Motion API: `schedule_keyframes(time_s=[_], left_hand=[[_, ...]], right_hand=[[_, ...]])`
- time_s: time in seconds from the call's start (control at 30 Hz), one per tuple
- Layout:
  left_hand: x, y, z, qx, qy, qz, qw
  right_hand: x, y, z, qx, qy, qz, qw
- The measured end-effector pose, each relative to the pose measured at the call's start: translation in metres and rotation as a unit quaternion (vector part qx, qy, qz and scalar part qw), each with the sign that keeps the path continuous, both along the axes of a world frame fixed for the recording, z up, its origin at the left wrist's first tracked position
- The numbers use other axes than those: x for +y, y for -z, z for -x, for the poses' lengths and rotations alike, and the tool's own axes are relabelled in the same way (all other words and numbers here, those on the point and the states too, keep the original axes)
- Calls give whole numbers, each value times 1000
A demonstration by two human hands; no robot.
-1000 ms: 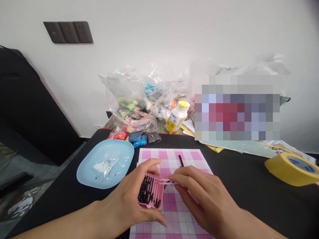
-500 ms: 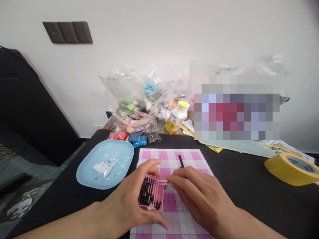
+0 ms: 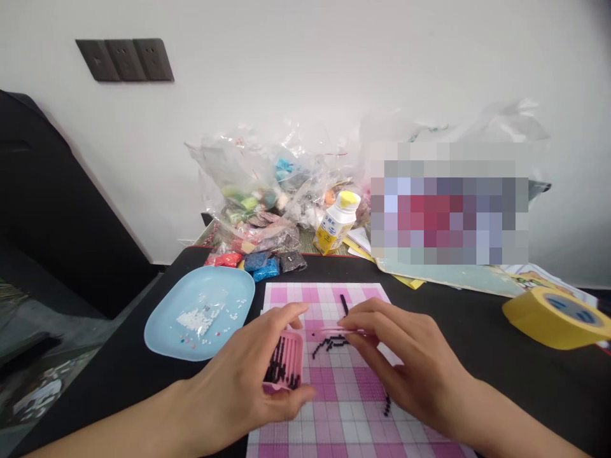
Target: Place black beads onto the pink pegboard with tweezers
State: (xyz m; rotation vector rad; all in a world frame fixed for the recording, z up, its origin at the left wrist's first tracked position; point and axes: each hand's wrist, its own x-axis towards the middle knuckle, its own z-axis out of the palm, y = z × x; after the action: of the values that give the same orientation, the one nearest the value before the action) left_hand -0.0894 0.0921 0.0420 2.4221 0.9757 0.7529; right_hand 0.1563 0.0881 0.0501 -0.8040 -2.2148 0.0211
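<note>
My left hand (image 3: 238, 375) is curled round a small pink ribbed tray (image 3: 296, 350), tilted, with black beads (image 3: 281, 362) lined up in its grooves. In my right hand (image 3: 405, 353) is a pair of pink tweezers (image 3: 331, 330), pinched between thumb and fingers and pointing left. A dark bead (image 3: 313, 334) shows at the tweezer tips. Beneath both hands lies a pink-and-white checkered pegboard (image 3: 324, 420). Black beads form a broken line (image 3: 329, 343) on it, and a short row (image 3: 387, 404) shows below my right hand, which hides part of the board.
A light blue plate (image 3: 157, 331) with white beads sits at the left. Small bead bags (image 3: 266, 270), clear plastic bags (image 3: 229, 159) and a yellow-white bottle (image 3: 337, 222) stand along the back. A yellow tape roll (image 3: 539, 318) lies at the right.
My right hand and the tweezers have moved away from the tray, slightly up and right, over the pegboard. My left hand has shifted slightly left with the tray. More black beads on the board show.
</note>
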Motion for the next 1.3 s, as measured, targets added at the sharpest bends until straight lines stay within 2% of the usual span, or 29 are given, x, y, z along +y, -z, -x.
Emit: schedule_keyframes(time_s=[0.1, 0.17, 0.4, 1.1, 1.3], left_hand=[[3, -1, -2, 18, 36, -75, 996], [4, -1, -2, 43, 50, -93, 993], [9, 0, 1, 104, 70, -102, 987], [9, -7, -4, 125, 82, -150, 977], [10, -10, -3, 138, 77, -156, 975]], right_hand=[[3, 1, -7, -27, 0, 3, 1000], [3, 4, -8, -52, 1, -1, 999], [2, 9, -6, -95, 8, -17, 995], [-1, 10, -2, -99, 17, -30, 994], [-1, 11, -1, -87, 12, -11, 996]])
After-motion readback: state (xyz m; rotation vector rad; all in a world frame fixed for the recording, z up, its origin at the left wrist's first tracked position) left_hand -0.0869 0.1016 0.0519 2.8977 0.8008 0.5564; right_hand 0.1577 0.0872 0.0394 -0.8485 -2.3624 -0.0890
